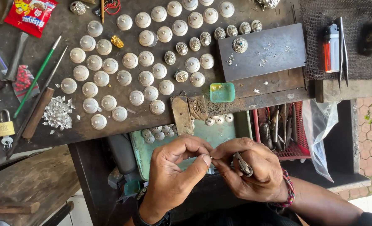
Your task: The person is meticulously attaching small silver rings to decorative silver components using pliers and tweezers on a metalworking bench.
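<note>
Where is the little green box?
The small green box sits at the workbench's front edge, just below the dark metal plate and right of the white domed buttons.

Rows of domed buttons [123, 62] cover the middle of the workbench [47, 125]. Right of them lies a flat slab [274, 52] with one button on it; a lighter [331, 48] and tweezers [343, 48] lie further right. Left sit a padlock [2, 127] and a heap of scraps [58, 112]. The left hand [173, 175] and right hand [248, 171] meet (fingertips touching) in front of a tray [144, 155] below the bench edge.
</note>
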